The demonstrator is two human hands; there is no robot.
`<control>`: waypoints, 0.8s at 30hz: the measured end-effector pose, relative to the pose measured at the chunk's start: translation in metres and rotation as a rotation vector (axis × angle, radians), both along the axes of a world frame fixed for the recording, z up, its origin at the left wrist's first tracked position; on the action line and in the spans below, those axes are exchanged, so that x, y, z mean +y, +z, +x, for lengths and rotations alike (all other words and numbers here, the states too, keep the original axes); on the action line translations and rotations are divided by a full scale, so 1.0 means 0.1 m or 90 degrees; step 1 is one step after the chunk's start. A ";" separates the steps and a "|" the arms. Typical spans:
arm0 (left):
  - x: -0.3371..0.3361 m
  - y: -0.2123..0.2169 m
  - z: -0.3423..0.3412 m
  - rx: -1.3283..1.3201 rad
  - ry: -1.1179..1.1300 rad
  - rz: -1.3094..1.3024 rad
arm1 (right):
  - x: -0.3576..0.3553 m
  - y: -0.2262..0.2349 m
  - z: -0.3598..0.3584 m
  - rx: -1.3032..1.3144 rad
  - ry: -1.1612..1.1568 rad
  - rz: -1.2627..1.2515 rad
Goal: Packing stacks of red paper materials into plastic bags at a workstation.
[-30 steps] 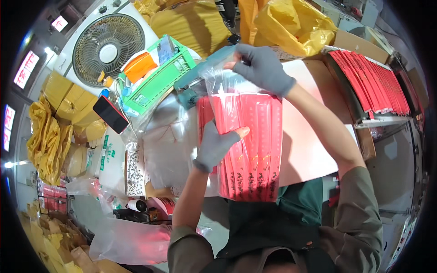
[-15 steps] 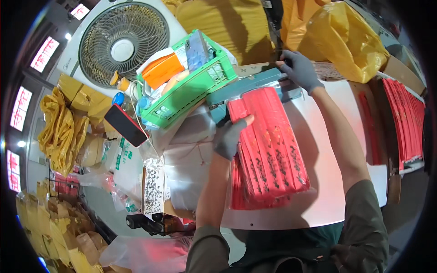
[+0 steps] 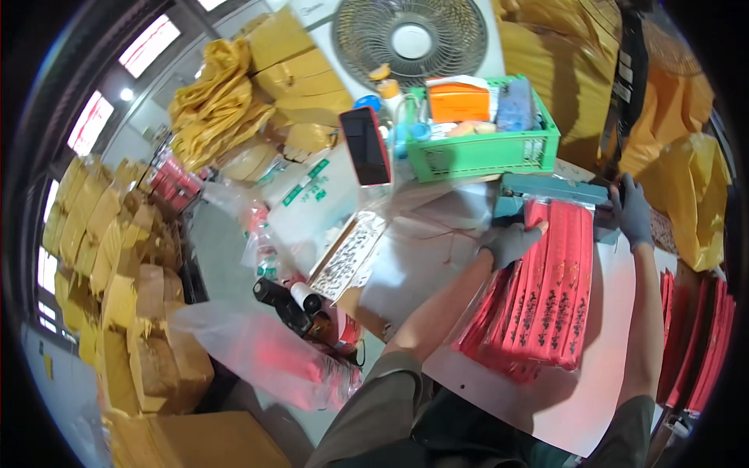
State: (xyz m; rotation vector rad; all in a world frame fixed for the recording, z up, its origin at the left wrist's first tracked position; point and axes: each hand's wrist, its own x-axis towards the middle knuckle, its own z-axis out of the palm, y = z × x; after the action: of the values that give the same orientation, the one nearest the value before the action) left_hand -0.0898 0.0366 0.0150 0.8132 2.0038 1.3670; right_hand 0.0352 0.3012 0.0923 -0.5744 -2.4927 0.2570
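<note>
A clear bag full of red printed paper packets (image 3: 550,288) slants across the white table, its upper end against a teal bar-shaped bag sealer (image 3: 546,189). My left hand (image 3: 511,243), in a grey fingerless glove, is closed on the bag's left edge near the top, thumb over the red packets. More red packets (image 3: 484,308) show beneath, to the left. My right hand (image 3: 632,212), also gloved in grey, is closed round the right end of the sealer's arm; what its fingertips touch is partly hidden.
Behind the sealer stands a green basket (image 3: 484,160) of small goods. A phone (image 3: 365,146) is held up left of it, near a fan (image 3: 409,43). Yellow sacks (image 3: 558,70) lie behind. Cartons (image 3: 140,312) are piled left; red packets (image 3: 706,343) stand at right.
My view has swung left, so everything sits further right and more cartons show. My hands keep their places on the bag and the sealer's arm.
</note>
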 end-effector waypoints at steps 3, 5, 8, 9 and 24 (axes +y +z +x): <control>-0.44 0.22 0.08 0.255 0.069 -0.137 | -0.59 -0.18 0.24 0.025 0.118 -0.218; -0.63 0.26 0.29 0.443 0.094 -0.045 | -0.85 -0.56 0.52 -0.122 0.174 -0.377; -0.81 0.39 0.60 0.183 0.063 0.061 | -1.38 -0.77 0.86 0.097 0.272 -0.801; -0.94 0.60 0.67 0.074 0.016 0.033 | -1.49 -0.77 0.95 0.109 0.283 -0.811; -4.23 1.85 0.95 0.491 0.354 -0.174 | -3.74 -0.18 0.48 0.098 0.556 -0.972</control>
State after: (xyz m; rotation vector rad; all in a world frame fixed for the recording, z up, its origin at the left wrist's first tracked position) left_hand 0.0057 -0.3868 0.1998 0.7474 3.1199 1.0771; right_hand 0.0830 -0.0725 0.0741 0.1151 -1.7833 2.4321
